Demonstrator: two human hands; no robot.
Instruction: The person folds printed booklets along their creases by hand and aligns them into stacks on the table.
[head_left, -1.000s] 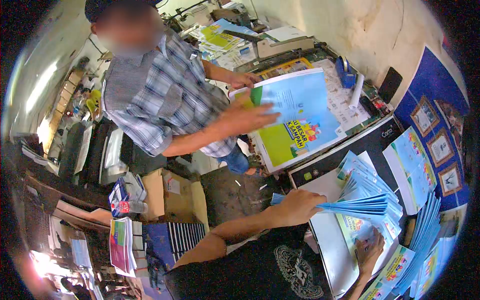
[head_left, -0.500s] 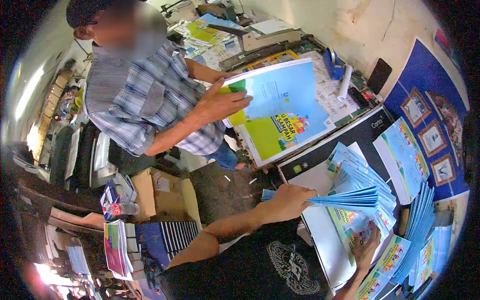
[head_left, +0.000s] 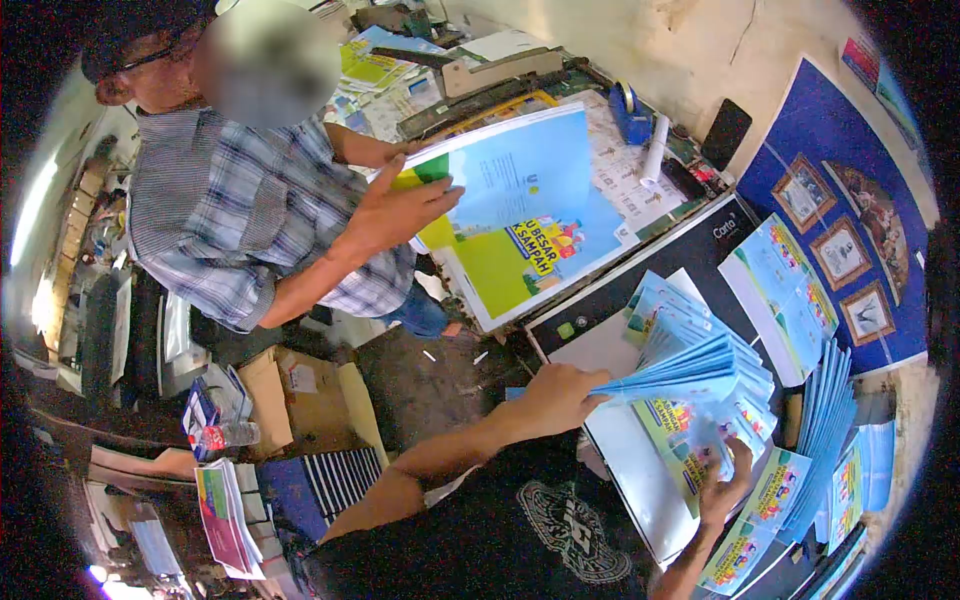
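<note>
My left hand (head_left: pixel 560 402) is closed around one end of a bunch of thin blue booklets (head_left: pixel 680 370), whose other edges fan out to the right. Below the bunch, a booklet with a green and blue printed cover (head_left: pixel 668 440) lies on the white surface. My right hand (head_left: pixel 728 482) is beside that cover, fingers bent and apart, with the thumb toward the booklets. Part of the print near its fingertips is blurred. More blue booklets (head_left: pixel 825 430) lean in a fanned row to the right, and printed covers (head_left: pixel 765 500) lie beside my right forearm.
Across from me, a person in a checked shirt (head_left: pixel 270 190) holds large printed sheets (head_left: pixel 520 210) at a cluttered table. A blue tape dispenser (head_left: pixel 630 112) and paper roll (head_left: pixel 654 155) stand there. An open cardboard box (head_left: pixel 310 400) sits lower left, near a plastic bottle (head_left: pixel 228 435).
My right hand has lifted from lying over the printed cover, its fingers now more curled. My left hand still grips the bunch, which is spread wider. The whole view has shifted slightly.
</note>
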